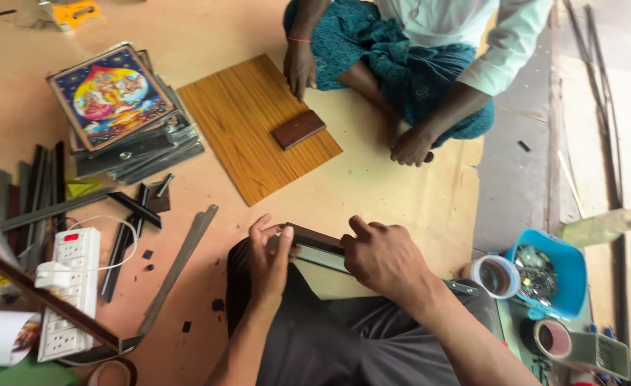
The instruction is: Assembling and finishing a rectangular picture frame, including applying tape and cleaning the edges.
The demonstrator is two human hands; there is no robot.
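Note:
A dark picture frame (314,241) with a glass pane lies across my lap. My left hand (270,259) grips its left corner, thumb and fingers around the edge. My right hand (382,256) presses on the frame's top edge, fingers curled over it. An orange wood-grain board (237,129) lies on the floor ahead, and a small dark brown block (297,129) rests on it. Another person sits cross-legged beyond the board, one hand (299,68) touching the board's far edge, the other hand (410,147) resting on the floor.
A stack of framed colourful pictures (119,107) sits at the left. Dark moulding strips (33,193) and a metal ruler (180,264) lie nearby. A white power strip (69,286) is at lower left. A blue tub (558,271) of small metal parts and tape rolls (553,338) are at right.

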